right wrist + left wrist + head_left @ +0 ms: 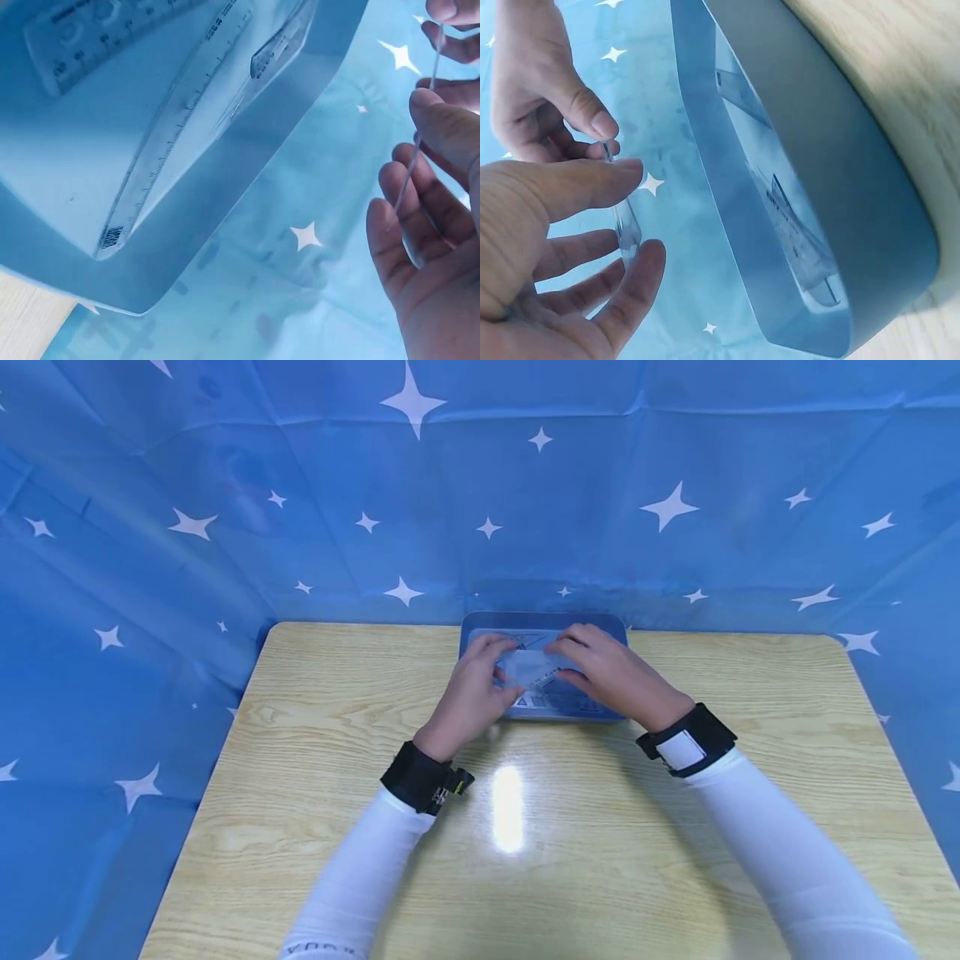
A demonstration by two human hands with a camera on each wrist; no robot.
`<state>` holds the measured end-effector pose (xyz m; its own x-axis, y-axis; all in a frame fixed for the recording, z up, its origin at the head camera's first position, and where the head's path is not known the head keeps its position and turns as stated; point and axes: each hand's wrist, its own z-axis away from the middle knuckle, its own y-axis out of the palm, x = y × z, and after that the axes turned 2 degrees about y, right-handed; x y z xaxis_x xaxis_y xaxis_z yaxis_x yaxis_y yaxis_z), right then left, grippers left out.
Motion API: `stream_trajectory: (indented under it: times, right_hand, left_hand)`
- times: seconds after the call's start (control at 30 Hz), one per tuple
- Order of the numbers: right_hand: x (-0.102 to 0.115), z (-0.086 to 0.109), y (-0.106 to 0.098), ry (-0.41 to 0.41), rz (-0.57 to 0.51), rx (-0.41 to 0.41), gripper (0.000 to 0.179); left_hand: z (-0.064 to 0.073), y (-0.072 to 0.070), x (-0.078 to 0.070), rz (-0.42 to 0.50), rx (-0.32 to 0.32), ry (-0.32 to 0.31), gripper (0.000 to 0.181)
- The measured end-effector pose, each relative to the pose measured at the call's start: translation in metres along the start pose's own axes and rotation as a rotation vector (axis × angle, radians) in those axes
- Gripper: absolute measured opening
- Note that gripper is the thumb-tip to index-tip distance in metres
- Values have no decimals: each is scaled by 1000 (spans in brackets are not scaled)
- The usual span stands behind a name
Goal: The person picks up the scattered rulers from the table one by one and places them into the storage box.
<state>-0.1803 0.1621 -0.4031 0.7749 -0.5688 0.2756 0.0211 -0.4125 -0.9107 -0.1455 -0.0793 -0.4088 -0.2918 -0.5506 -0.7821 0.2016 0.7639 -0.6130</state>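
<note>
Over the blue bin [617,625], both hands hold one thin clear plastic piece [528,667] between them. It looks like a drawing tool with markings along one edge, but I cannot tell its exact kind. My left hand [472,685] pinches its left side between thumb and fingertips. From the other side my right hand [603,668] grips it the same way. Both wrist views show the piece [627,225] nearly edge-on, above the bin's opening. Inside the bin lie a clear straight ruler [169,142] and a wider clear marked piece [97,37].
The bin stands at the back edge of a wooden table [360,693], close to a blue curtain [487,468] with white stars. Another small clear piece [281,49] leans near the bin wall. A bright light reflection lies on the tabletop in front.
</note>
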Motion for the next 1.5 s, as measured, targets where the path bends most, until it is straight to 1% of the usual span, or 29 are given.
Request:
stream_trajectory:
  times: [0.1, 0.2, 0.37, 0.53, 0.73, 0.9, 1.0, 1.2, 1.37, 1.5]
  right_hand:
    - [-2, -6, 2, 18, 2, 13, 37]
    - [-5, -12, 4, 33, 14, 31, 36]
    - [-12, -23, 6, 62, 22, 66, 36]
    - [-16, -34, 5, 77, 26, 94, 34]
    - [-22, -40, 12, 72, 24, 100, 32]
    - [-26, -42, 20, 103, 21, 134, 34]
    - [-27, -42, 20, 116, 31, 144, 36]
    - [-33, -35, 20, 130, 46, 157, 40]
    - [-37, -27, 17, 158, 49, 170, 40]
    - [-41, -20, 13, 169, 48, 174, 40]
  left_hand:
    - [-5, -1, 0, -122, 22, 54, 66]
    - [-10, -2, 1, -223, 32, 83, 66]
    - [-18, 0, 2, -335, 30, 78, 60]
    - [-28, -1, 3, -420, 21, 75, 56]
    - [-38, -2, 10, -448, 50, 57, 57]
    - [-45, 1, 19, -454, 71, 31, 56]
    - [-47, 2, 24, -454, 77, 13, 56]
    - [-50, 6, 34, -478, 93, -23, 56]
    - [-56, 10, 42, -513, 134, -48, 54]
    - [-61, 13, 48, -554, 168, -66, 44]
